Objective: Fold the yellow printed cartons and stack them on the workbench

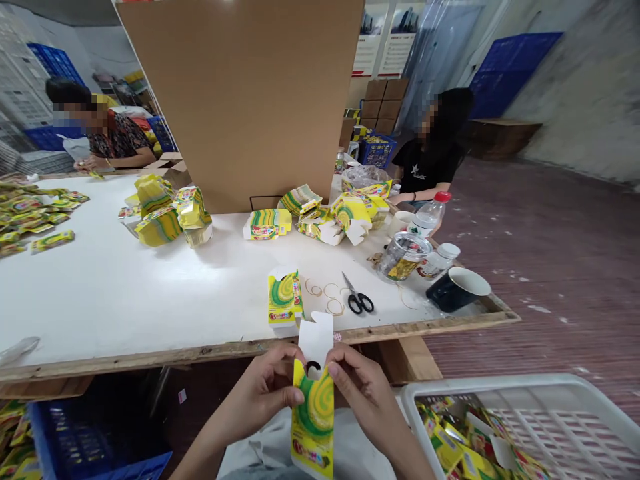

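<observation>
Between my hands, above my lap, is a yellow and green printed carton [313,420] with its white flap [317,337] standing up. My left hand [273,383] pinches the carton's left edge near the opening. On the opposite edge, my right hand [357,380] grips with thumb and fingers. A dark round shape shows at the carton's mouth; I cannot tell what it is. Just beyond, another such carton [283,298] stands on the white table [210,293]. Rubber bands [334,307] and black-handled scissors [360,302] lie to its right.
Stacked folded cartons [160,210] and a loose pile of packets [35,213] occupy the table's left. A dark mug [457,290], jar [404,257] and bottle [430,215] line the right edge. A white basket [565,387] and blue crate [105,460] flank me. Two people sit across.
</observation>
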A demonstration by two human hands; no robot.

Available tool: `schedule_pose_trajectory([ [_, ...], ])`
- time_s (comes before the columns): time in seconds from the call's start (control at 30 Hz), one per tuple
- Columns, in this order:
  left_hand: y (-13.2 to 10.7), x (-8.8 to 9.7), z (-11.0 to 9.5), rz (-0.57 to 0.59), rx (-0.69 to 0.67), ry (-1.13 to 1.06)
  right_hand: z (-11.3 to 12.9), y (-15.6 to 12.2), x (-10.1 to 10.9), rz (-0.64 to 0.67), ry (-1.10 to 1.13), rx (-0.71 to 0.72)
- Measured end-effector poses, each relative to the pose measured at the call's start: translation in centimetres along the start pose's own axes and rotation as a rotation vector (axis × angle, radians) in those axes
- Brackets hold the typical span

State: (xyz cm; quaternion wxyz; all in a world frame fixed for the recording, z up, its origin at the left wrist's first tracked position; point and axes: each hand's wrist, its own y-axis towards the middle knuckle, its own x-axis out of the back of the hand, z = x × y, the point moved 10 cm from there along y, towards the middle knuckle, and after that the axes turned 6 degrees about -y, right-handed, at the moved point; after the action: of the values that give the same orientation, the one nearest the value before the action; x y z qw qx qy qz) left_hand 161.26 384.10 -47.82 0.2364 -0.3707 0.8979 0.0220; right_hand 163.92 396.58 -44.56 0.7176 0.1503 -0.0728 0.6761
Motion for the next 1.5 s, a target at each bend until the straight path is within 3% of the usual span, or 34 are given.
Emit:
schedule_pose_trajectory([
  [0.17, 0.3, 0.6, 0.3, -0.033, -0.051, 0.018, -0.1, -0.1, 0.2, -0.059, -0.029, 0.045],
  [0.37, 0.1, -0.4, 0.2, 0.030, -0.076, -0.052, -2.2, -0.2, 0.6, -0.171, 0.155, -0.024],
  [0.5, 0.3, 1.0, 0.2, -0.088, -0.121, 0.070, -0.3, -0.1, 1.9, -0.186, -0.012, 0.078],
  [0.57, 0.3, 1.8, 0.0, -0.168, -0.163, 0.176, 0.6, -0.1, 2.1, -0.165, -0.025, 0.103],
  [0.63, 0.2, 2.1, -0.3, -0.214, -0.197, 0.259, 0.2, 0.0, 1.5, -0.096, 0.026, 0.010],
  [0.73, 0.2, 1.6, -0.3, -0.200, -0.188, 0.296, -1.0, 0.0, 0.3, -0.013, 0.079, -0.167],
  [0.97, 0.1, 1.4, -0.7, -0.197, -0.213, 0.332, -1.0, 0.0, 0.0, 0.069, 0.206, -0.194],
  [1.1, 0.2, 0.8, 0.3, -0.131, -0.136, 0.228, -2.2, 0.1, 0.3, 0.041, 0.022, -0.243],
  [1.27, 0.4, -0.3, -0.2, -0.075, -0.111, 0.118, -1.5, 0.3, 0.4, -0.085, -0.376, -0.128],
  [1.4, 0.4, -0.2, -0.7, -0.108, -0.119, 0.012, -1.2, 0.1, -0.7, -0.065, -0.348, -0.066],
  [1.5, 0.2, 0.0, -0.7, -0.113, -0.151, 0.038, -1.3, -0.2, 0.1, -0.126, -0.235, -0.066],
])
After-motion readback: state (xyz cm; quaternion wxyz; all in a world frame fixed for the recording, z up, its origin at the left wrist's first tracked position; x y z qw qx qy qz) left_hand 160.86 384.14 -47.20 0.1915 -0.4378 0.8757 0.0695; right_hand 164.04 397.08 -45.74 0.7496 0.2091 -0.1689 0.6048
